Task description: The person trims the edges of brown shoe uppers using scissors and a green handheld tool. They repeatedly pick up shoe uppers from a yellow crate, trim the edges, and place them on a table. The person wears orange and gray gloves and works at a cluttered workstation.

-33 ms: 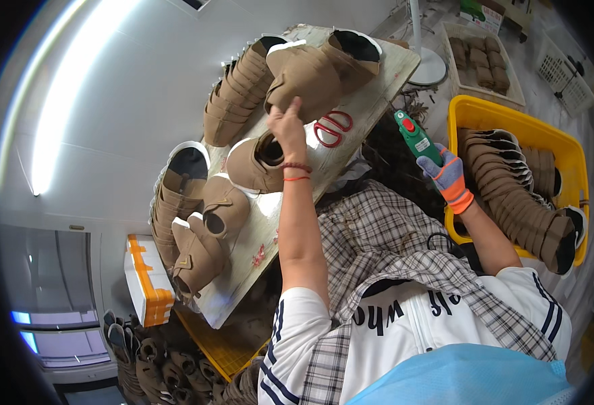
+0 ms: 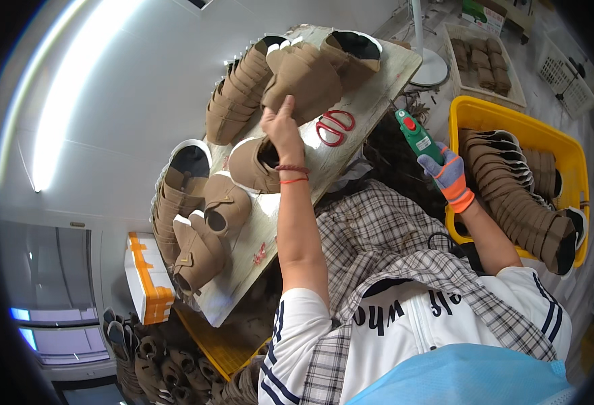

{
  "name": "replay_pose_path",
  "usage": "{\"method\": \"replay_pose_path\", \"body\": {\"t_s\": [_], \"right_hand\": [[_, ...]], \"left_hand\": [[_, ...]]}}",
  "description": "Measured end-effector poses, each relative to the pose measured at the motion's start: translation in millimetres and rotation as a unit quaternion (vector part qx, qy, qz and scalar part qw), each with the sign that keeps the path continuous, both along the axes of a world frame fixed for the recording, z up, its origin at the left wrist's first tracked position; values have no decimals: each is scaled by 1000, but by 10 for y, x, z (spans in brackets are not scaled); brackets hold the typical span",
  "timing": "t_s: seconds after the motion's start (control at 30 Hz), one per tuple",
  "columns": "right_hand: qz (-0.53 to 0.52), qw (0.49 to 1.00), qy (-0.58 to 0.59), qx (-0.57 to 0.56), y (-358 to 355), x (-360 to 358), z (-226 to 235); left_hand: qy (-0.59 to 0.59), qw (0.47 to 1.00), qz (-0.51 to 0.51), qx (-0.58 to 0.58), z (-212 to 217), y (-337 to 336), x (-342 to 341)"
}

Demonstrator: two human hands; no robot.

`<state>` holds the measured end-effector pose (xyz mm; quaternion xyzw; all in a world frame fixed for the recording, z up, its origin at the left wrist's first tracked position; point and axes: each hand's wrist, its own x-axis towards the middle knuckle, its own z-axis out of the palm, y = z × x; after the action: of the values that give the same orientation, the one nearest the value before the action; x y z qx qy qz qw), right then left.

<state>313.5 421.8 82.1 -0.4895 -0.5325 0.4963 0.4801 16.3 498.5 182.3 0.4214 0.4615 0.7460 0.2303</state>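
My left hand (image 2: 284, 128) is bare and pinches the lower edge of a brown fabric shoe upper with white edging (image 2: 303, 77) over the table's far part. In my right hand (image 2: 448, 177), gloved in purple and orange, is a green handheld power tool (image 2: 416, 138) with a red switch and a thin metal tip. The tool is held off the table's right edge, apart from the upper. Just below my left hand lies another brown upper (image 2: 248, 165). Red-handled scissors (image 2: 335, 128) rest on the table to its right; their blades are hidden.
The worn whitish table (image 2: 270, 226) carries a nested row of uppers (image 2: 233, 101) at its far left and more uppers (image 2: 199, 253) nearer. At right, a yellow bin (image 2: 513, 111) holds nested uppers. A lamp-like stand base (image 2: 428, 69) and white crate (image 2: 455, 84) sit beyond.
My left hand has shifted slightly up and left, and the upper in it has turned a little. My right hand and the tool have barely moved.
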Motion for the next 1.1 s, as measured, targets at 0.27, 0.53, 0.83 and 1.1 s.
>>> {"method": "replay_pose_path", "body": {"t_s": [0.27,0.53,0.83,1.1], "right_hand": [[0,983,-92,157,120,-126,373],[23,847,-235,477,21,-419,1109],[129,807,-239,524,-157,-691,1154],[225,815,-183,502,-347,-772,1195]], "left_hand": [[-379,891,-240,69,854,-1082,-843],[-451,835,-295,109,864,-2329,-1241],[-493,821,-264,115,652,-3118,-1233],[-463,860,-199,75,459,-3310,-1285]]}}
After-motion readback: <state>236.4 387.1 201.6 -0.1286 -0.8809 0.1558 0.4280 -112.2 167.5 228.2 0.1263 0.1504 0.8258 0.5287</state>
